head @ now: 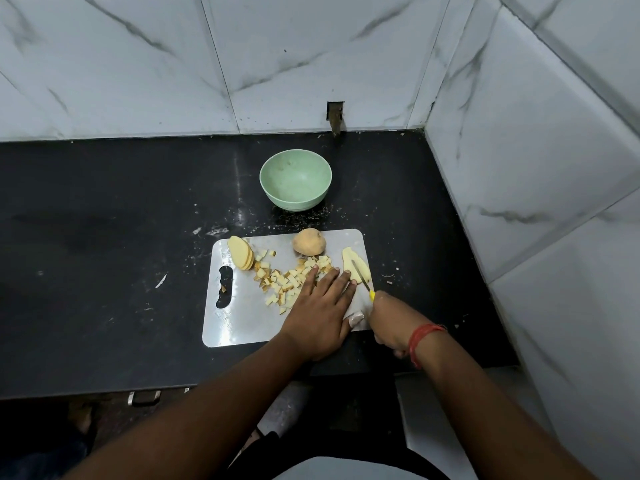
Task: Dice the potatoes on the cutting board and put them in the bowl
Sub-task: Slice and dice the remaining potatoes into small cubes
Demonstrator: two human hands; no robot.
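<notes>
Right hand, low right of centre, grips a yellow-handled knife; left hand lies flat with straight fingers, seemingly steadying the potato slice on the cutting board. Slice's long axis runs upper left to lower right. Dice heaped mid-board; bowl above centre, no potato in it.

White marble-look wall tiles with grey veins meet in a corner above a black counter, speckled with crumbs. A small dark notch breaks the back wall.
</notes>
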